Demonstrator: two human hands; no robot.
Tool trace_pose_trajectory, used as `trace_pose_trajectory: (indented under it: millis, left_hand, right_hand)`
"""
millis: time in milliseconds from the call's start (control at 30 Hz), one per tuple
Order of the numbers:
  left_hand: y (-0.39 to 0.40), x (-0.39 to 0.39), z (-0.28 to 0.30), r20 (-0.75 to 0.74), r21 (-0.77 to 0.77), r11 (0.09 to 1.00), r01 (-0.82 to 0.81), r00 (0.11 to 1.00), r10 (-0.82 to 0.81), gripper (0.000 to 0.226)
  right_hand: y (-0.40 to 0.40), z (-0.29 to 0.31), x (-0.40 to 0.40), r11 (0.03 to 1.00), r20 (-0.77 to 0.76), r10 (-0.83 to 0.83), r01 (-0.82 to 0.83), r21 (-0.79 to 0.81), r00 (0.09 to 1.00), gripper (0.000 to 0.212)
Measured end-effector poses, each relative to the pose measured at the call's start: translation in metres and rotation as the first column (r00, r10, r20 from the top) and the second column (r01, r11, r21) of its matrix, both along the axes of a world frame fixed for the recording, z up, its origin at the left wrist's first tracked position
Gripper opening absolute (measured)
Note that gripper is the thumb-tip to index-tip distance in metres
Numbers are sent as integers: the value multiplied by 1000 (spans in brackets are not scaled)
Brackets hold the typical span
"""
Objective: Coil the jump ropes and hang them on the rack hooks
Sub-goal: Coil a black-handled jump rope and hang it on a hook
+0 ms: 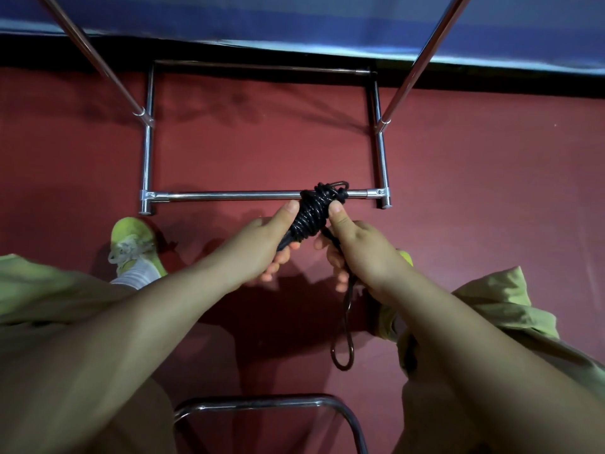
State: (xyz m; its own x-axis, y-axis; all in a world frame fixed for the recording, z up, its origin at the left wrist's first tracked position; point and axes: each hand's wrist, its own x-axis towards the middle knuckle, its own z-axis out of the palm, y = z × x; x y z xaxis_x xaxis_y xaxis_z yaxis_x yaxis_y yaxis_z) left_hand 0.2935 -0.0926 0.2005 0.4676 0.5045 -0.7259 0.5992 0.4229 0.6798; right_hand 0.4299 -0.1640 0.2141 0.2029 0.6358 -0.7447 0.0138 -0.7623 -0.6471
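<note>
Dark red carpeted floor (458, 191) runs to a blue wall mat (294, 24); a chrome rack base (229, 195) stands on it. Above the near bar, the left hand (262, 244) and right hand (357, 250) clamp their grip on a coiled black jump rope (311, 214), one loop dangling below

Both hands (262, 237) (357, 247) clasp a coiled black jump rope (311, 214).

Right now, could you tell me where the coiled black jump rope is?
In the head view, the coiled black jump rope sits centre-right, pinched between the left hand and right hand, in front of the rack's chrome base bar.
</note>
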Motion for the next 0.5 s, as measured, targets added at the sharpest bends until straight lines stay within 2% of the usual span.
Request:
trace_pose_trajectory:
  millis: [67, 133, 233, 300, 400, 500]
  left_hand:
    - [4, -2, -4, -18, 87, 995, 38, 999, -37, 57]
    - [6, -5, -8, -59, 188, 975, 123, 992, -113, 57]
    - [4, -6, -10, -206, 362, 887, 287, 952, -225, 52]
    - [4, -5, -9, -251, 412, 852, 323, 939, -235, 53]
    - [6, -6, -12, -133, 333, 914, 230, 971, -196, 60]
    - [9, -10, -12, 26, 62, 981, 183, 982, -185, 65]
  right_hand:
    - [0, -1, -1, 998, -182, -62, 57, -33, 981, 59]
    - [-2, -1, -1, 995, -283, -76, 52, -90, 956, 61]
    - [-5, -1, -2, 992, -285, -59, 23, -125, 957, 61]
    - [-6, -1, -2, 992, -279, -68, 36, -118, 958, 53]
    - [-4, -3, 0, 995, -264, -93, 85, -43, 960, 42]
    - [-6, -3, 1, 995, -216, -63, 77, 57, 974, 36]
